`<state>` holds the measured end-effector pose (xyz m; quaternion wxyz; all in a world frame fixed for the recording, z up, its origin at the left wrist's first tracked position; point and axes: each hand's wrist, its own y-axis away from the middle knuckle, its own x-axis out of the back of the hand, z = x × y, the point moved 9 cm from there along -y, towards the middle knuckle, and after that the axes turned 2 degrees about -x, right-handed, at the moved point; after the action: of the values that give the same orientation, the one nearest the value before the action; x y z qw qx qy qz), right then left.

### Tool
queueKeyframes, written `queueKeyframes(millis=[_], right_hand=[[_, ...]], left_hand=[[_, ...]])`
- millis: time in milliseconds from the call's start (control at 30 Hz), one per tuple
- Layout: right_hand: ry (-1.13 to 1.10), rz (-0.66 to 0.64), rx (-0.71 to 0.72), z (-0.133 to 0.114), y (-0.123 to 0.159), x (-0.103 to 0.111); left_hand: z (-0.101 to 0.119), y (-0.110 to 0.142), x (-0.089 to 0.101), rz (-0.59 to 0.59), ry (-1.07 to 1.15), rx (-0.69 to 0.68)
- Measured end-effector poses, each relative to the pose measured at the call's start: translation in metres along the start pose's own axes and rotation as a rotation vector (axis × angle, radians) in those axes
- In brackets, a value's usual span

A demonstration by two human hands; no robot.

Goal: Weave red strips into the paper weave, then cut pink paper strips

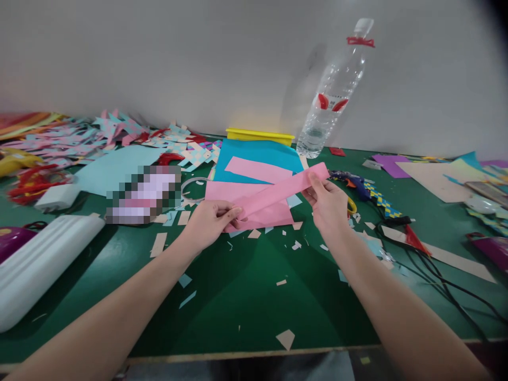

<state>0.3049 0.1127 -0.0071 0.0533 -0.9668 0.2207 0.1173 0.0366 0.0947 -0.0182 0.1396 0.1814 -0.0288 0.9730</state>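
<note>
Between my two hands a pink paper strip [278,189] is stretched, tilted up toward the right. My left hand [216,219] pinches its lower left end between thumb and fingers. The upper right end is gripped by my right hand [325,198], thumb on top. Beneath the strip lies a sheet of pink paper [257,216], partly covered by it. Behind that is a blue sheet [242,150] with a shorter pink paper piece [257,170] on it. Left of these sits a clear roll of tape [186,190], close to my left hand.
A water bottle [333,90] leans against the wall. A blurred-out phone [145,196] and a long white object [47,270] lie left. Woven paper strips [59,140] are heaped at the back left. Black cables [440,280] run along the right. Paper scraps [286,338] litter the green table [246,301].
</note>
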Motion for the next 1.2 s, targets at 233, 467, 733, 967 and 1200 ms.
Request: queueKeyframes(millis=[233, 467, 733, 967, 1200], right_hand=[[-0.004, 0.077, 0.034, 0.000, 0.002, 0.005], [0.142, 0.100, 0.132, -0.009, -0.001, 0.011], [0.188, 0.213, 0.269, -0.036, -0.005, 0.025], [0.141, -0.254, -0.031, -0.001, 0.028, -0.036], [0.413, -0.628, -0.065, 0.023, 0.089, -0.087]], left_hand=[[0.006, 0.001, -0.003, -0.032, -0.028, -0.024], [0.008, 0.003, -0.002, -0.021, -0.112, -0.061], [0.006, 0.003, 0.006, 0.037, -0.124, -0.042], [0.006, 0.002, 0.007, 0.125, -0.023, -0.069], [0.024, 0.008, -0.016, 0.039, 0.020, -0.154]])
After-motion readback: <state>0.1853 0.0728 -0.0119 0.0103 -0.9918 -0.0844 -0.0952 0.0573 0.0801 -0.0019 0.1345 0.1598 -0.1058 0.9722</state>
